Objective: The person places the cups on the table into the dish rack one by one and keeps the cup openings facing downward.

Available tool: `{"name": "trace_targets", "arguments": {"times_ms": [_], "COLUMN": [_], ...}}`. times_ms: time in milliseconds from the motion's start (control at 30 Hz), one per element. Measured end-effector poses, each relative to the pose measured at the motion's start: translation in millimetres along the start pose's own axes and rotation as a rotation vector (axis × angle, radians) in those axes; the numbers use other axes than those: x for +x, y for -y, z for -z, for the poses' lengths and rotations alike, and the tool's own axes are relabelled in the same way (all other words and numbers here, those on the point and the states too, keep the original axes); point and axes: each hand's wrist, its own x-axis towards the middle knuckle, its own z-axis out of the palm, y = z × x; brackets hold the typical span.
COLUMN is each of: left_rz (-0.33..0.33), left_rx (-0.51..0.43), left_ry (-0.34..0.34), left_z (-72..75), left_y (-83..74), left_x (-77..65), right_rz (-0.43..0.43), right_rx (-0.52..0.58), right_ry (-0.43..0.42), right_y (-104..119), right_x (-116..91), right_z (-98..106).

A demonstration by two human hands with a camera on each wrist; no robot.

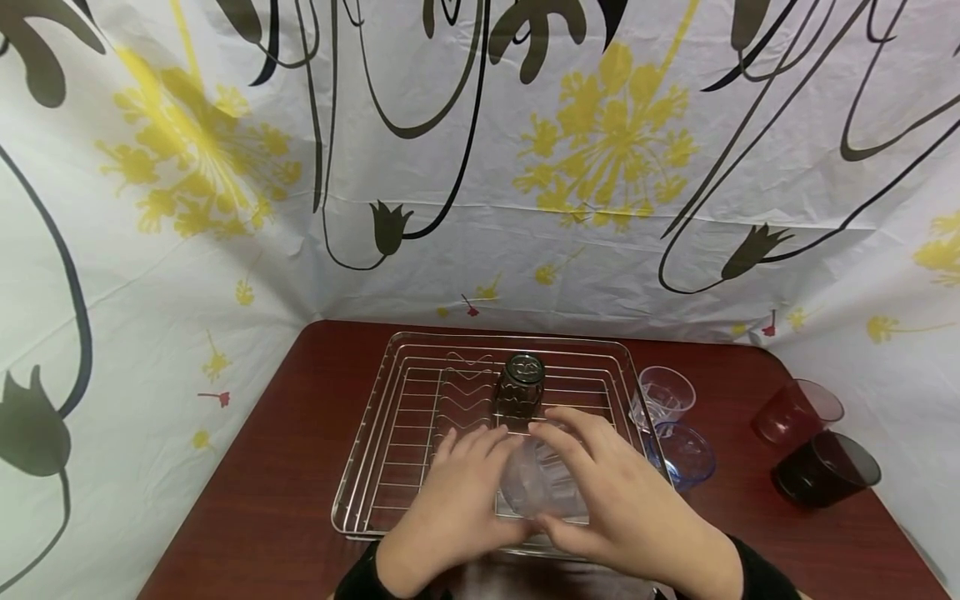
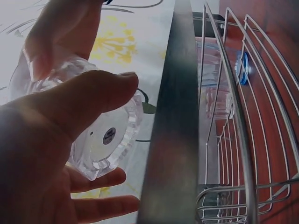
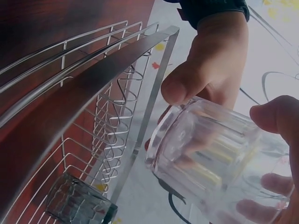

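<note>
Both hands hold a clear faceted drinking glass (image 1: pixel 546 479) above the front part of a metal wire dish rack (image 1: pixel 510 337). My left hand (image 1: pixel 457 500) grips it near its base, thumb across the side; a small round sticker on the base shows in the left wrist view. Around the other end of the glass (image 3: pixel 210 158) curl the fingers and thumb of my right hand (image 1: pixel 622 500). The glass lies tilted sideways between the hands. Behind them, a dark green-grey glass (image 1: pixel 521 383) stands upside down in the rack.
Right of the rack, a clear glass (image 1: pixel 667 392) and a blue glass (image 1: pixel 686 458) stand close to its side. Farther right are a red glass (image 1: pixel 795 412) and a black glass (image 1: pixel 825 471). A patterned cloth (image 1: pixel 465 167) surrounds the dark red table (image 1: pixel 255 500).
</note>
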Motion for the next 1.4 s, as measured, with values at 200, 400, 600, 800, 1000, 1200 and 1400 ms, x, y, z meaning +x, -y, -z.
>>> {"name": "trace_targets", "arguments": {"times_ms": [200,400,600,800,1000,1200,1400], "left_rz": [0.011,0.008,0.010,0.009,0.011,0.028,0.012], "left_rx": [-0.046,-0.059,-0.075,-0.128,-0.185,-0.329,-0.415], "left_ry": [0.007,0.010,0.022,0.003,-0.012,-0.012,-0.063], "left_z": [3.7,7.4,12.2,18.1,25.7,32.9,37.8], "left_y": [3.2,5.2,7.1,9.5,10.2,7.9,3.2], "left_x": [-1.7,-3.1,-4.7,-5.6,-3.4,-4.5,-4.7], "right_rz": [-0.019,0.000,-0.003,-0.022,-0.057,-0.065,-0.104], "right_rx": [0.009,-0.004,-0.012,-0.008,-0.008,-0.019,-0.017], "right_ry": [-0.005,-0.042,-0.039,-0.032,-0.032,-0.047,-0.033], "right_y": [-4,-9,-15,-24,-30,-32,-31], "right_x": [-3,-6,-9,-11,-13,-14,-11], "right_z": [-2,-5,-6,-7,-9,-12,-13]}}
